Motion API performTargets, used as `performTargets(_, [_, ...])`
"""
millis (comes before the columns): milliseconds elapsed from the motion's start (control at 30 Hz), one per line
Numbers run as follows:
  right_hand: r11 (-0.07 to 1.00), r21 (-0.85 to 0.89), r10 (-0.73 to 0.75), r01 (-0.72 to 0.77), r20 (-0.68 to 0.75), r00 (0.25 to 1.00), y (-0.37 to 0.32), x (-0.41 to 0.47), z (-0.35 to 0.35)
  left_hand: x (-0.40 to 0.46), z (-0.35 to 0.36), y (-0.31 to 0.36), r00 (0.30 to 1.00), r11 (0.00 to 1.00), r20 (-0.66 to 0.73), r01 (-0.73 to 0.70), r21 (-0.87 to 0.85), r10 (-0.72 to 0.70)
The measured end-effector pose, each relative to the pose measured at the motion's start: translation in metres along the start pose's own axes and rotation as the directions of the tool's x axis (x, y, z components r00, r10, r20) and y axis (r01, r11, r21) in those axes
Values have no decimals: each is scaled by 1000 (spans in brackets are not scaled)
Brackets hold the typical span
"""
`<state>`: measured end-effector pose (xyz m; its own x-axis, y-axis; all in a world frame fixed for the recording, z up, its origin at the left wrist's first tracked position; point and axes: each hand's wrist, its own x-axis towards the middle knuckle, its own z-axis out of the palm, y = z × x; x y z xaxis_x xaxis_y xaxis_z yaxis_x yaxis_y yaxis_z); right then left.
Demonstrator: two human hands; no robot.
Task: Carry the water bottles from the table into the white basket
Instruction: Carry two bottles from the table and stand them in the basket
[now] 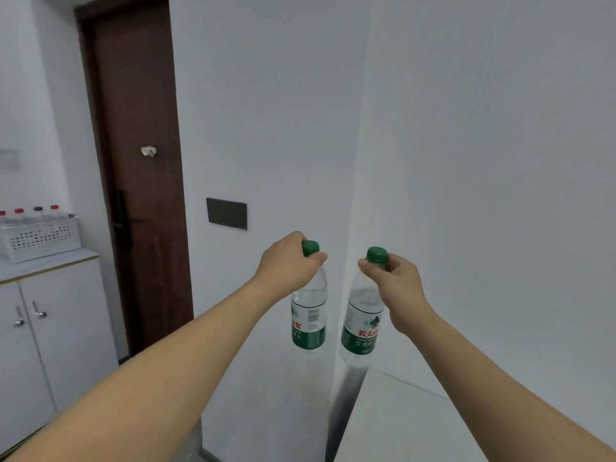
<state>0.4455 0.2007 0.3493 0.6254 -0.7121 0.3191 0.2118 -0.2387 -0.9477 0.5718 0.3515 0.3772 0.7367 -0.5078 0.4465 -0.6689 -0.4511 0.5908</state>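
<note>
Both hands (286, 261) (396, 278) gripping clear green-capped, green-labelled water bottles (310, 311) (361, 325) by necks, hanging upright

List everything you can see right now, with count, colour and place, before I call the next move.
water bottles in hand: 2, clear with green caps and green labels; left bottle and right bottle hang side by side at centre, held by their necks.
white basket: 1, white, perforated, on the cabinet top at far left.
bottles in the basket: at least 4 caps show, three red and one dark.
cabinet: 1, white, two doors with metal handles, lower left.
door: 1, dark brown, left of centre.
wall plate: 1, dark, on the white wall right of the door.
table: 1, white, only a corner shows, lower right.
left hand: grips the left bottle's neck.
right hand: grips the right bottle's neck.
</note>
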Motion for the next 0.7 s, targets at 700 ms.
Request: performTargets(700, [989, 131, 46, -64, 139, 989, 7, 60, 412, 114, -211, -313, 989, 995, -127, 78, 59, -70])
